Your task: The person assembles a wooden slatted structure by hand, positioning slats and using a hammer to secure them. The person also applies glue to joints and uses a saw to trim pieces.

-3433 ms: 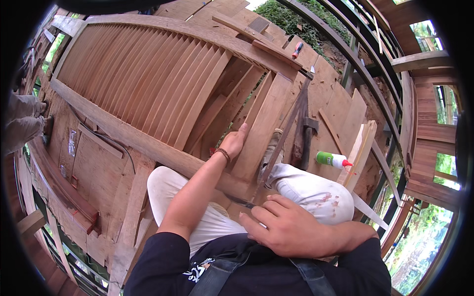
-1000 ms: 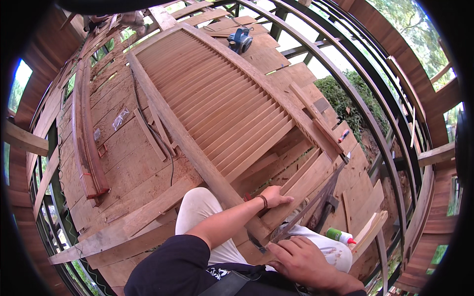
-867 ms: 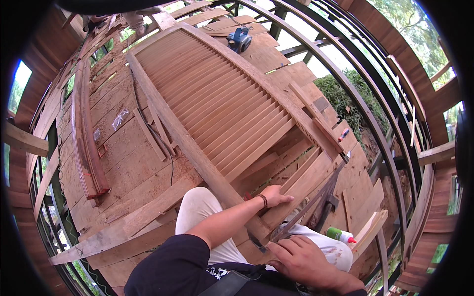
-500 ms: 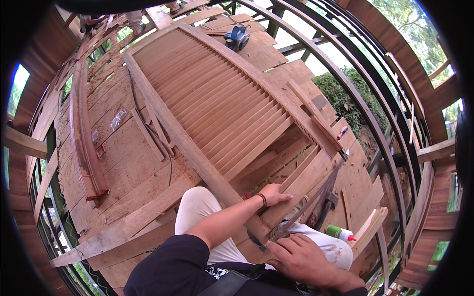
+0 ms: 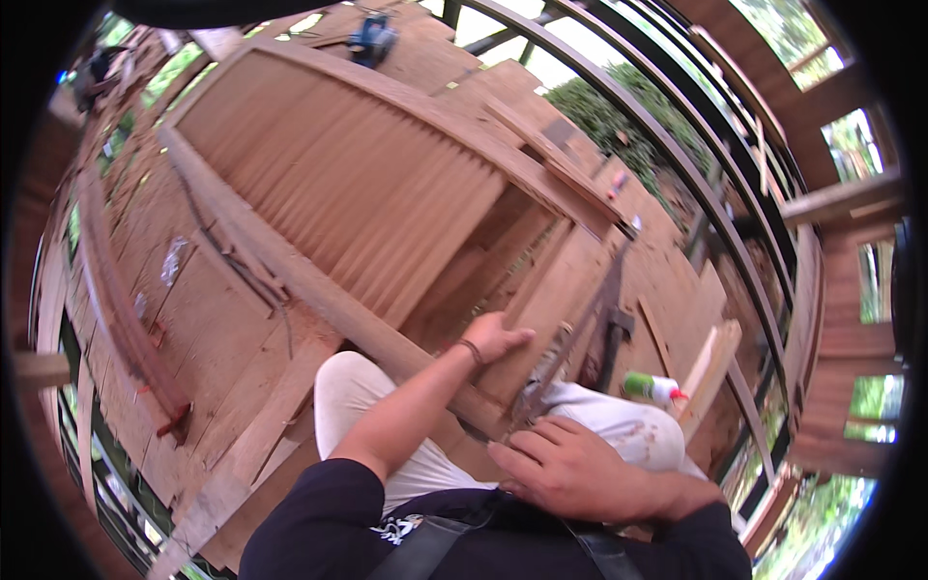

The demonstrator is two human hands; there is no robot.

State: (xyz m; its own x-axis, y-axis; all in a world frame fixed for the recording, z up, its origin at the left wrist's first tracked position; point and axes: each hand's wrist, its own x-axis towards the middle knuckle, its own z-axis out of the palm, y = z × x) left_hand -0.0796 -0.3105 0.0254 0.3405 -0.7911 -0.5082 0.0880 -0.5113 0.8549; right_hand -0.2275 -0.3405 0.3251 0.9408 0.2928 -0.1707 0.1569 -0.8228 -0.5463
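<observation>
Item: my left hand (image 5: pixel 491 338), on the end rail (image 5: pixel 556 304) of the slatted frame (image 5: pixel 358 184), which lay before me; whether clamped, I couldn't tell. Item: my right hand (image 5: pixel 575 469), fingers curled near a dark bar (image 5: pixel 607 282); hold unclear. Change: view swung; left hand stayed, frame seemingly undisturbed.

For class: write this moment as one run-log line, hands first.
Left hand: on end rail of slatted wooden frame | Right hand: beside right knee, hold unclear | Around: green-and-white bottle, blue power tool
</observation>
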